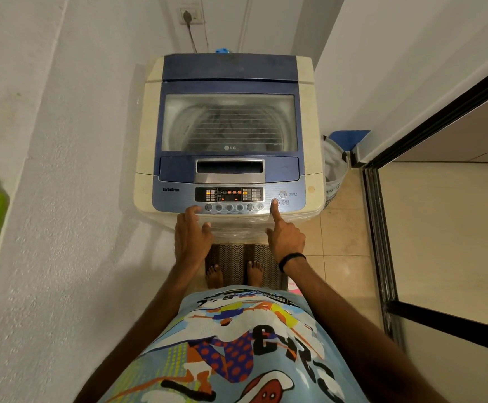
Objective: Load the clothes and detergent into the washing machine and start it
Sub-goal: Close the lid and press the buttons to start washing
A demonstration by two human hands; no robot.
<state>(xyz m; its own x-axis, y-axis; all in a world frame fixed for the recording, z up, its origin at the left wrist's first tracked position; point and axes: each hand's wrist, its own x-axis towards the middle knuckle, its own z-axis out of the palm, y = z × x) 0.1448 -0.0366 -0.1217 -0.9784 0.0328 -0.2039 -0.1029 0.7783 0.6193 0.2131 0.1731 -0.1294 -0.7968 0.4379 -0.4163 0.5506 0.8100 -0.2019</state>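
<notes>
I see the washing machine (229,135) against the wall, lid down, clothes (231,123) dim behind the glass. My left hand (191,237) rests spread on its front edge; my right hand (286,238), otherwise curled, presses one forefinger on the start button (275,202).

White walls (62,141), beige tiled floor (341,234).

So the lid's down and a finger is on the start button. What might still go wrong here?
1. The right hand has its index finger on the START/PAUSE button; a second press would likely pause the cycle instead.
2. The left hand rests at the panel's front edge, close to the row of setting buttons; a bump there might change the program.
3. The person stands barefoot on the mat; any spilled water on the tiles could be slippery.
</notes>
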